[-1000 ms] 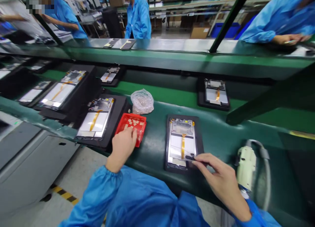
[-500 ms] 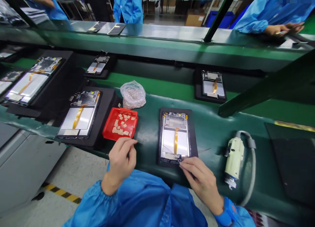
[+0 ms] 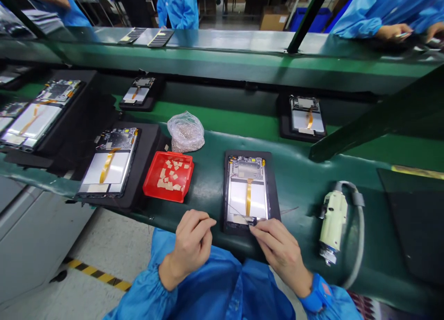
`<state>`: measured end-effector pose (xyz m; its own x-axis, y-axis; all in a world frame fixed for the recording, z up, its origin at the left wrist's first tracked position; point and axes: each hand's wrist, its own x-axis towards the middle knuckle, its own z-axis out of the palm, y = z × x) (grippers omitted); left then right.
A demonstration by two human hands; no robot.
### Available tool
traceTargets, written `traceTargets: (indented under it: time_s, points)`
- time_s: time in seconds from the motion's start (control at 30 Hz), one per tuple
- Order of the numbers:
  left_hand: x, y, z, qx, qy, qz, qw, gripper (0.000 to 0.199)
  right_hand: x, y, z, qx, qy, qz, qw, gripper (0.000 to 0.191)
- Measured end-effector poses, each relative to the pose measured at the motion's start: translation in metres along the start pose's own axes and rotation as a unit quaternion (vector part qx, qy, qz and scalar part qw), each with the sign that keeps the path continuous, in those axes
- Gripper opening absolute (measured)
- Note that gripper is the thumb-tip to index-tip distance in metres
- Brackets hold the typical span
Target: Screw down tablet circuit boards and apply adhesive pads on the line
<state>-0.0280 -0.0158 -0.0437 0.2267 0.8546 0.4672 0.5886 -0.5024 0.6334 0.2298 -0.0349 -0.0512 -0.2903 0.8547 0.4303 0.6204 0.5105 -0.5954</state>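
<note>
Head view looks down on a green worktop [image 3: 298,181], with a tablet [image 3: 248,197] in a black tray [image 3: 226,190] at the middle of its near edge. The open tablet shows its circuit board, a pale panel and an orange ribbon cable [image 3: 248,197]. The right hand [image 3: 282,253] rests at the tablet's lower edge, its fingertips [image 3: 262,228] drawn together there. The glare and the small scale make it hard to say, but they may be pinching something tiny, so the grip cannot be told for sure. The left hand [image 3: 192,241] lies apart at the worktop's near edge, fingers curled together, holding nothing that shows.

Work this fine goes best with the hand steadied against the tray, using short, slow fingertip movements and keeping clear of the thin wire [image 3: 236,211] across the tablet's lower left.

Six tablets in black trays can be counted, with a sliver of what may be a seventh at the far left edge. There is one red tray [image 3: 150,190] of tan pads, too many to count reliably, beside one plastic bag [image 3: 185,132] of small parts. One corded electric screwdriver [image 3: 333,220] lies right of the near tablet.
</note>
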Motion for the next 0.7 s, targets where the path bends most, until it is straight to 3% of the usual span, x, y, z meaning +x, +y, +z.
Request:
traceTargets:
  time_s: [0.2,0.37,0.57,0.7]
  points:
    - [-0.006,0.005,0.013,0.001,-0.088,0.078,0.993,0.036,-0.009,0.009,0.004,-0.036,-0.026,-0.029,0.999,0.029]
    - [-0.011,0.007,0.031,0.079,-0.179,0.153,0.969,0.046,-0.006,0.008,0.002,-0.059,-0.038,-0.059,0.996,0.028]
    - [-0.017,0.004,0.04,0.133,-0.172,0.188,0.958,0.046,-0.006,0.011,-0.001,-0.085,-0.06,-0.095,0.99,0.027]
    - [-0.023,0.003,0.044,0.162,-0.135,0.223,0.952,0.045,-0.018,0.015,-0.008,-0.134,-0.07,-0.096,0.984,0.034]
